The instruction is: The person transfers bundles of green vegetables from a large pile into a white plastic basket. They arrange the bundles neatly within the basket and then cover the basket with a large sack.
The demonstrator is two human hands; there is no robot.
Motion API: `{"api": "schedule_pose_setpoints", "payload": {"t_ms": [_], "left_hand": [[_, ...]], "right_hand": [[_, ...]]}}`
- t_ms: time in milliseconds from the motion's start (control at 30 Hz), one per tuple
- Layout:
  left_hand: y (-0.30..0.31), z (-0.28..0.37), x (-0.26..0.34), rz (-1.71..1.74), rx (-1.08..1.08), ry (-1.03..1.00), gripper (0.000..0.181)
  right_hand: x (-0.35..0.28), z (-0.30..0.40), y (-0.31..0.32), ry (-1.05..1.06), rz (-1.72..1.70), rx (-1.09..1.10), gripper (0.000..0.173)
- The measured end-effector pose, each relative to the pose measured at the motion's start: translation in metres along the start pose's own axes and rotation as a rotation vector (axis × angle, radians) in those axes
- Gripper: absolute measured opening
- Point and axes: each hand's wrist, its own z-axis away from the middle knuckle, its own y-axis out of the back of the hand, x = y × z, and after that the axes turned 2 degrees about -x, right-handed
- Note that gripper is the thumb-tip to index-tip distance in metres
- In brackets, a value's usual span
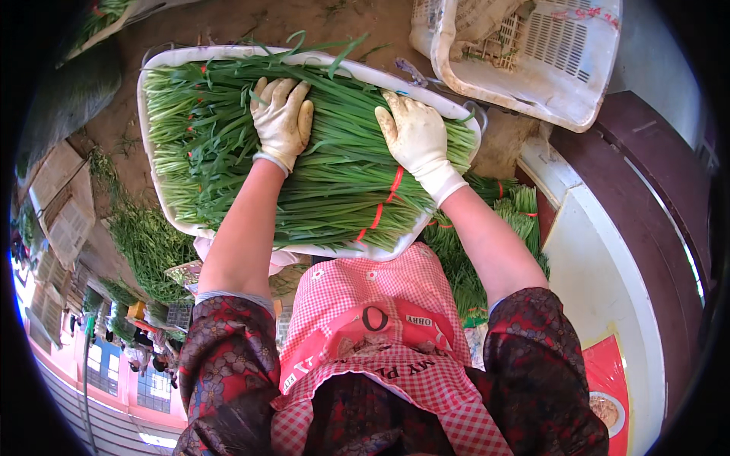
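A white plastic crate point(149, 131) in front of me is filled with bundles of long green stalks, which look like garlic chives point(336, 171), tied with red bands. My left hand point(281, 117), in a stained cream glove, lies on the leaves left of the middle, its fingers slightly apart. My right hand point(415, 134), gloved alike, rests on the stalks near the crate's right end, thumb apart from the fingers. Both palms face down on the greens, and neither hand is seen closed around a bundle. Red bands point(377, 215) cross the stalks nearest my apron.
A dirty white crate point(530, 91) holding a sack stands at the upper right. More tied bundles point(516, 219) lie beside my right forearm. Loose greens point(145, 251) are heaped on the floor at the left. Several people are far off at the lower left.
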Motion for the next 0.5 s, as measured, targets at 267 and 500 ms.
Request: {"api": "schedule_pose_setpoints", "payload": {"t_ms": [267,500], "left_hand": [[-0.031,0.003,-0.016,0.034,0.007,0.014,0.024],[-0.029,0.004,-0.017,-0.017,-0.013,-0.033,0.031]], "right_hand": [[0.004,-0.005,-0.005,-0.102,-0.037,-0.063,0.037],[0.032,0.025,0.049,0.018,-0.232,0.222,0.036]]}}
